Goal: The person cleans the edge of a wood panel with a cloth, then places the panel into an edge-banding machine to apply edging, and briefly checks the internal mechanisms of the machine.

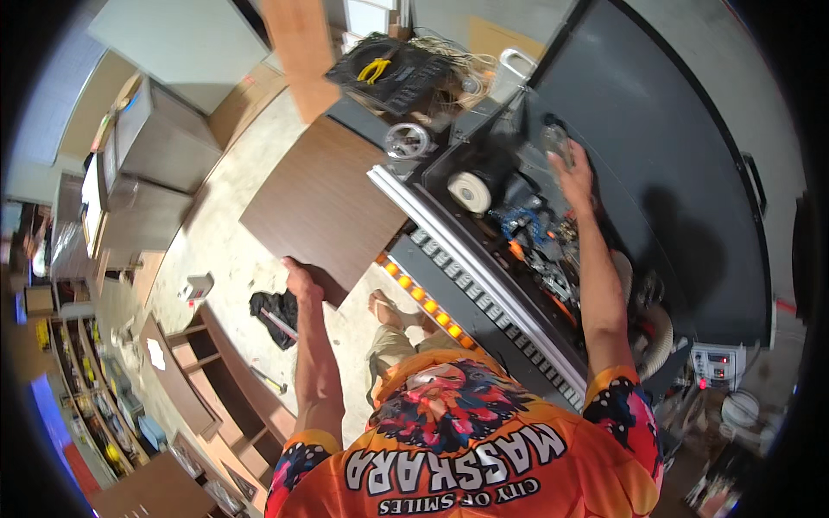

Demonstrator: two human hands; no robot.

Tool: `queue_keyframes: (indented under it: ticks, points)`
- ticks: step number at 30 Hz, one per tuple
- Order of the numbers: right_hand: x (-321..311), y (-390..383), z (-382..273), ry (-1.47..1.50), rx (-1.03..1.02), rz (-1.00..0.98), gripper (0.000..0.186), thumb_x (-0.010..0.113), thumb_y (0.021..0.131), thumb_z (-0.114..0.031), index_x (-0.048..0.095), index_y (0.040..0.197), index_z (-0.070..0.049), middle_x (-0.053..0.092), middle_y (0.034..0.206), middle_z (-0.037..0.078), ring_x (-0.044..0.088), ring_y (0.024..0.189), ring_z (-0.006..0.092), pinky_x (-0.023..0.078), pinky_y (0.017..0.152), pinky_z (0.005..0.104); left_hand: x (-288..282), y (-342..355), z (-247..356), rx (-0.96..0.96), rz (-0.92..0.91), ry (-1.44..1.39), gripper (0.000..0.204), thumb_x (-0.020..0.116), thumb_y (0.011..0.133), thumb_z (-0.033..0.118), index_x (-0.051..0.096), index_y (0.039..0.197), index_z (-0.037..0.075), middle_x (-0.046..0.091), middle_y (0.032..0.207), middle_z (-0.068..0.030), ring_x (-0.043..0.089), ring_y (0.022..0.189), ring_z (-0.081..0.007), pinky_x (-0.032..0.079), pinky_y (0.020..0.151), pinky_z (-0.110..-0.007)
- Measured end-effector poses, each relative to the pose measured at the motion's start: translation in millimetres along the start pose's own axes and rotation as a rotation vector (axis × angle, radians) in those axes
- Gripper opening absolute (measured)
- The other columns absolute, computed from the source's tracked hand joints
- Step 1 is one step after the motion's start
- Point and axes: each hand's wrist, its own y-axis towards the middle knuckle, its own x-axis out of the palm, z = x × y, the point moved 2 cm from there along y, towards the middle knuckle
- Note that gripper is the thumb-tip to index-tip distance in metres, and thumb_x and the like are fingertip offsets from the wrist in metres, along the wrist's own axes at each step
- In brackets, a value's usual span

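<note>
My left hand [304,281] grips the near edge of a brown wood-grain panel [324,203], its thumb along the edge and the other fingers mostly hidden. The panel reaches away toward a grey machine. My right hand [573,177] is at the far end of a dark tray of clutter, closed around a clear, bottle-like container [553,136] with a dark end, blurred by motion. Below that hand lie a roll of tape [469,192], a bundle of blue cord [522,223] and a jumble of small tools and parts.
A machine side with orange rollers [418,294] and a silver rail [466,263] runs beside me. Yellow pliers [374,71] lie on a black case near a handwheel [408,141]. A large grey cover [665,147] rises at right. Leftward on the floor are a black bag [275,319] and a hammer [269,380].
</note>
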Motion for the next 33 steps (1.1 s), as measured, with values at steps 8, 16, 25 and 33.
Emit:
queue_keyframes:
  ticks: [8, 16, 25, 33]
  points:
    - [72, 19, 58, -0.273, 0.009, 0.271, 0.072, 0.073, 0.088, -0.053, 0.048, 0.139, -0.008, 0.06, 0.13, 0.023, 0.058, 0.12, 0.0428, 0.046, 0.101, 0.0501, -82, -15, 6, -0.058, -0.027, -0.24, 0.1, 0.054, 0.094, 0.072, 0.037, 0.152, -0.007, 0.045, 0.155, -0.0185, 0.043, 0.141, -0.0341, 0.035, 0.115, -0.043]
    - [101, 47, 83, -0.391, 0.182, 0.279, 0.085, 0.067, 0.086, -0.066, 0.04, 0.138, -0.005, 0.06, 0.128, 0.028, 0.058, 0.119, 0.0484, 0.048, 0.098, 0.0539, -219, -13, -63, -0.104, -0.175, -0.678, 0.079, 0.042, 0.101, 0.067, 0.043, 0.152, 0.006, 0.045, 0.157, -0.0123, 0.042, 0.142, -0.0311, 0.029, 0.119, -0.046]
    - [88, 78, 93, -0.611, 0.24, 0.122, 0.098, 0.068, 0.081, -0.073, 0.05, 0.137, 0.006, 0.065, 0.126, 0.03, 0.062, 0.117, 0.0475, 0.048, 0.101, 0.0524, -280, -61, -137, -0.155, -0.17, -0.952, 0.08, 0.035, 0.101, 0.07, 0.043, 0.15, 0.007, 0.05, 0.15, -0.0173, 0.048, 0.136, -0.0385, 0.039, 0.112, -0.059]
    - [63, -33, -51, -0.232, -0.216, 0.467, 0.055, 0.07, 0.091, -0.033, 0.055, 0.129, 0.004, 0.069, 0.114, 0.022, 0.07, 0.101, 0.0369, 0.057, 0.087, 0.0471, -332, -100, -191, -0.294, -0.055, -1.016, 0.079, 0.038, 0.102, 0.067, 0.044, 0.149, 0.003, 0.051, 0.148, -0.0179, 0.05, 0.134, -0.0336, 0.043, 0.11, -0.053]
